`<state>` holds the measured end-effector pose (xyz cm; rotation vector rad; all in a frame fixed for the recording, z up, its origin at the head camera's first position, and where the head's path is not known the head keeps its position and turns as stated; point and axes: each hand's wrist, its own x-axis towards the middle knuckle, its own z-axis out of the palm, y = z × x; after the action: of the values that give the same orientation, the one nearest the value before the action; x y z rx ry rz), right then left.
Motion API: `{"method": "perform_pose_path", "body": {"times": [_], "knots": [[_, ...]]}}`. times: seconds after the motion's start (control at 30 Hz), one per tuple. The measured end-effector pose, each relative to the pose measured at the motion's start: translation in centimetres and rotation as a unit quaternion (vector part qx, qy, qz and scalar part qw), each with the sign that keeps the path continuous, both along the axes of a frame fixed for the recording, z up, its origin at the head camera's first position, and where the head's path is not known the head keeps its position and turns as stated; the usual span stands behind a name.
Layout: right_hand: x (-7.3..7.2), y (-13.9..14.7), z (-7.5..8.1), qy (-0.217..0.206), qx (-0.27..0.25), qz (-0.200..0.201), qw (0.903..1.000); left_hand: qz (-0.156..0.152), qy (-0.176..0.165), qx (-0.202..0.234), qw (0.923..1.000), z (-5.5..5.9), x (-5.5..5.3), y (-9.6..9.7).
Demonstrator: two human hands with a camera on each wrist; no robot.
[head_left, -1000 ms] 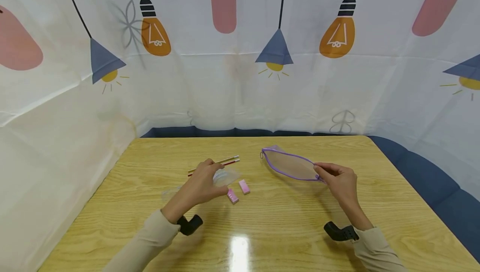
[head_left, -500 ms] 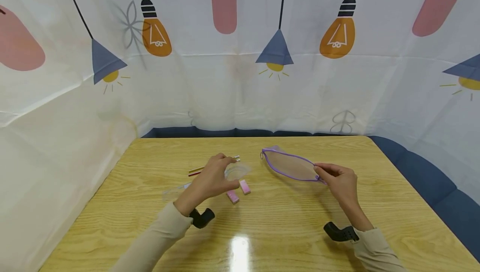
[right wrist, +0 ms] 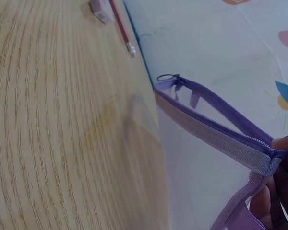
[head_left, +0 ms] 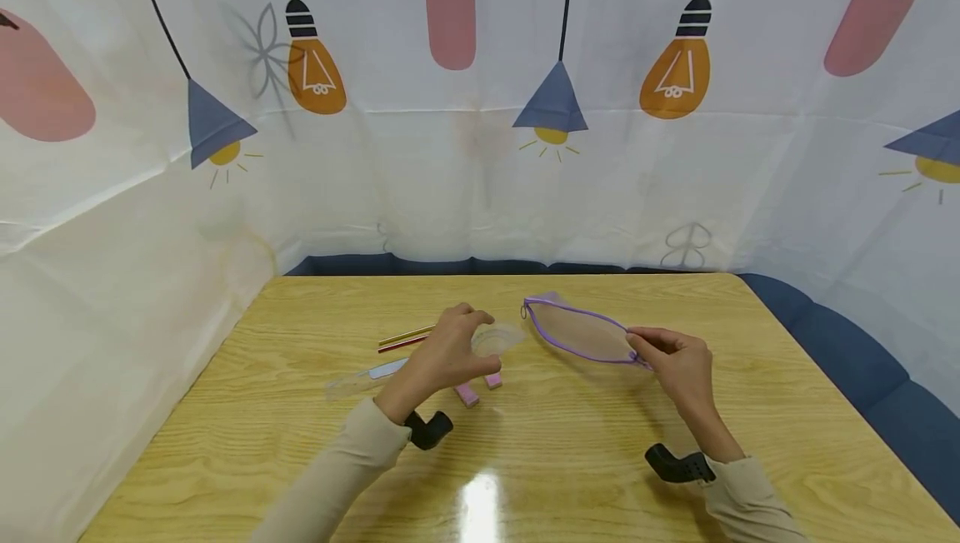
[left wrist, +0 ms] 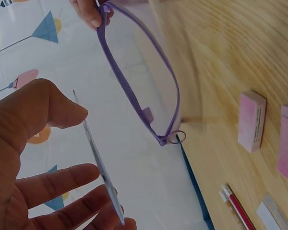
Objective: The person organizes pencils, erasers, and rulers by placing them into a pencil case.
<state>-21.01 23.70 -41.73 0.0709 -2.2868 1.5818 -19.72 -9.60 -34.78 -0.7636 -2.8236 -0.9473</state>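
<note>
My left hand [head_left: 448,350] pinches a clear, rounded plastic protractor [head_left: 498,340] between thumb and fingers, above the table. In the left wrist view the protractor [left wrist: 99,160] appears nearly edge-on, thumb on one side and fingertips along the other. To its right, my right hand [head_left: 678,366] grips one end of a purple-edged mesh zip pouch [head_left: 581,331]. The pouch's mouth gapes toward the left hand, and a ring hangs at its far corner. In the right wrist view thumb and fingers hold the zipper end of the pouch [right wrist: 216,136].
Two pink erasers [head_left: 467,395] lie below the left hand, partly covered by it. Behind its wrist are a gold pencil [head_left: 405,335], a red pencil [head_left: 401,345] and a clear strip with a pale blue part [head_left: 386,369]. A patterned curtain [head_left: 480,168] hangs behind the table [head_left: 570,460].
My left hand has moved right with the protractor, nearer to the pouch, uncovering more of the clear strip. The right hand and pouch have stayed nearly still.
</note>
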Motion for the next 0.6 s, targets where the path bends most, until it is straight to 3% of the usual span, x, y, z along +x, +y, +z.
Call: {"method": "perform_pose_path", "body": {"times": [0.13,0.37,0.6], "knots": [[0.4,-0.3,0.5,-0.002,-0.003,0.000,1.0000,-0.006,0.005,-0.004,1.0000,-0.2,-0.2,0.6],[2.1,-1.6,2.8,0.009,-0.001,0.007,0.9999,-0.004,0.025,-0.011,0.9996,-0.6,-0.5,1.8],[2.3,-1.8,3.2,0.007,0.008,0.008,0.9999,0.001,0.059,-0.028,0.9979,-0.9,-1.0,3.1]]}}
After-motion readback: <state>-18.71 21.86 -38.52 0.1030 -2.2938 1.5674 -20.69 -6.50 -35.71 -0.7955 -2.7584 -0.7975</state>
